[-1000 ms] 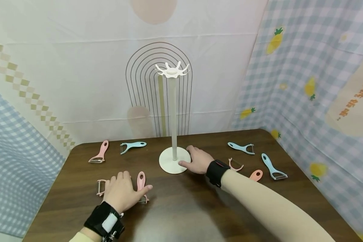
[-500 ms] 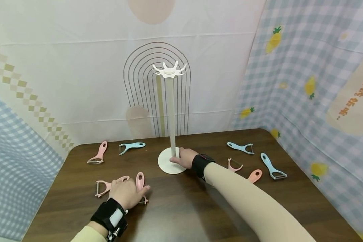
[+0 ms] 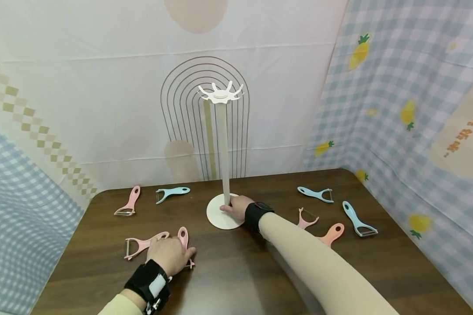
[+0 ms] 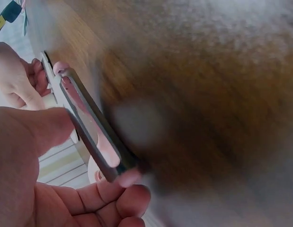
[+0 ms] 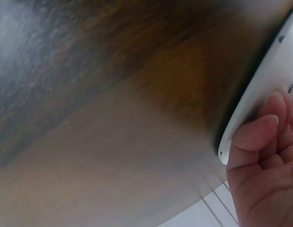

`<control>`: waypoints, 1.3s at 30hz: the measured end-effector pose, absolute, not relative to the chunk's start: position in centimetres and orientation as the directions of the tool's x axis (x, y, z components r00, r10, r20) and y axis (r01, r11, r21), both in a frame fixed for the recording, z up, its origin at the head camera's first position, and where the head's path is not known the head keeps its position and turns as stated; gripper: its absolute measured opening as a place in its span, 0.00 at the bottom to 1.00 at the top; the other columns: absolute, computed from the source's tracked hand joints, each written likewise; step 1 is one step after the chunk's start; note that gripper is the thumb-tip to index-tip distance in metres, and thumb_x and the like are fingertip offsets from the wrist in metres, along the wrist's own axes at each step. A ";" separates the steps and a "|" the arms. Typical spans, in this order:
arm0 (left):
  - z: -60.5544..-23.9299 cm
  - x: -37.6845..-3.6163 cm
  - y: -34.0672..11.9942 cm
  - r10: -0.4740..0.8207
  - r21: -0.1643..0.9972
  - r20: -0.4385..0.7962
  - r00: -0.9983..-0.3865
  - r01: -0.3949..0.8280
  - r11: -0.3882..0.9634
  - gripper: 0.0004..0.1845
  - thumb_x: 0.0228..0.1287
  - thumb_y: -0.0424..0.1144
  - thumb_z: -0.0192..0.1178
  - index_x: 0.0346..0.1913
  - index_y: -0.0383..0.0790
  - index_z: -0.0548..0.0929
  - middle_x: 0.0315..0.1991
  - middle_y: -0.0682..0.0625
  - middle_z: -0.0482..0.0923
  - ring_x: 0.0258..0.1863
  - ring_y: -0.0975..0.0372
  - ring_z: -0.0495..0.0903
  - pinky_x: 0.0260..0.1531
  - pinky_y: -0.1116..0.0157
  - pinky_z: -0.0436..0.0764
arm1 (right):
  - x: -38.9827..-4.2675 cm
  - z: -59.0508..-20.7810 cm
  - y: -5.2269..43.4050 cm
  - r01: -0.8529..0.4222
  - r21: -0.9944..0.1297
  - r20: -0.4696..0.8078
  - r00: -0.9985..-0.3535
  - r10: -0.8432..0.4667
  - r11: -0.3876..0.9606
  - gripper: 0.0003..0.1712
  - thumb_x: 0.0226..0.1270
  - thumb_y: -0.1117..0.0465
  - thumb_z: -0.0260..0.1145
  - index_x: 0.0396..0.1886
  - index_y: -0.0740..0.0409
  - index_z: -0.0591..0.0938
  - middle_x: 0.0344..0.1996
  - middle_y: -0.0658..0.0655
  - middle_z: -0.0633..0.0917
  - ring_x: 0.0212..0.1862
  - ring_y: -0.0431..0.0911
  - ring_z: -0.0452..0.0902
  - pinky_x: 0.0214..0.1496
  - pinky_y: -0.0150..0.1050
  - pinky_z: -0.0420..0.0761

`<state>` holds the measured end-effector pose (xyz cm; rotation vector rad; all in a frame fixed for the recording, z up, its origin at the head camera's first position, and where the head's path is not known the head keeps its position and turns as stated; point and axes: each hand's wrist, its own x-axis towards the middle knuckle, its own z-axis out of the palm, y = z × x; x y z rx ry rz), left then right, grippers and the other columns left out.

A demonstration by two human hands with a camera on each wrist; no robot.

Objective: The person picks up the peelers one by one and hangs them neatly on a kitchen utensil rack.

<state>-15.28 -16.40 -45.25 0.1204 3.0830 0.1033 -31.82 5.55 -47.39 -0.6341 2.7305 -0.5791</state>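
Right hand (image 3: 238,207) holds the stand (image 3: 222,131) low: thumb in front of the pole's foot, fingers curled at the base (image 3: 217,218). We read that as bracing; tall pole, hooks (image 3: 220,94) up top, so a low grip should limit tipping.

Left hand (image 3: 166,253) is over the near pink peeler (image 3: 183,236), thumb one side of the handle, curled fingers the other. Gap narrow there; we can't tell if it grips. Peeler lies on the table (image 3: 228,280), handle pointing away, probably handy for that reach from above. Second pink peeler (image 3: 143,244) sits just left, handle partly behind the hand.

Others flank the stand, presumably spaced so each handle is reachable: back pink peeler (image 3: 132,197) and left blue peeler (image 3: 176,191); opposite, far blue peeler (image 3: 314,193), outer blue peeler (image 3: 352,214), orange peeler (image 3: 333,234), inner pink peeler (image 3: 305,223). Right sleeve (image 3: 311,262) covers part of the last two.

Head view hides most of the near blade (image 4: 99,118); left wrist shows it lengthwise by thumb and fingertips. Right wrist gives us fingertips at the base, which head misses, but no peelers.
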 end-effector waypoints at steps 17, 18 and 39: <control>-45.2 -14.7 -16.6 0.134 0.010 0.019 -0.991 0.134 0.991 0.10 0.50 0.42 0.63 0.21 0.39 0.77 0.22 0.47 0.78 0.33 0.51 0.80 0.42 0.49 0.67 | -29.6 -46.3 5.8 -0.344 -0.393 -0.186 -0.879 -0.440 0.853 0.20 0.73 0.44 0.55 0.44 0.55 0.81 0.34 0.52 0.83 0.37 0.44 0.77 0.45 0.39 0.75; -45.2 -14.7 -16.6 0.142 0.000 0.026 -0.990 0.142 0.990 0.10 0.49 0.42 0.63 0.20 0.39 0.77 0.22 0.47 0.78 0.32 0.51 0.80 0.42 0.49 0.67 | -29.5 -46.2 5.8 -0.343 -0.398 -0.189 -0.877 -0.441 0.851 0.20 0.73 0.44 0.56 0.45 0.55 0.81 0.35 0.53 0.83 0.38 0.44 0.77 0.45 0.40 0.75; -45.4 -15.0 -13.9 0.235 -0.267 0.064 -0.970 0.210 0.940 0.15 0.60 0.32 0.57 0.16 0.43 0.79 0.16 0.48 0.78 0.19 0.56 0.74 0.34 0.55 0.64 | -29.5 -46.9 6.0 -0.341 -0.384 -0.202 -0.876 -0.439 0.858 0.21 0.72 0.43 0.55 0.41 0.53 0.84 0.31 0.49 0.82 0.35 0.42 0.76 0.42 0.36 0.74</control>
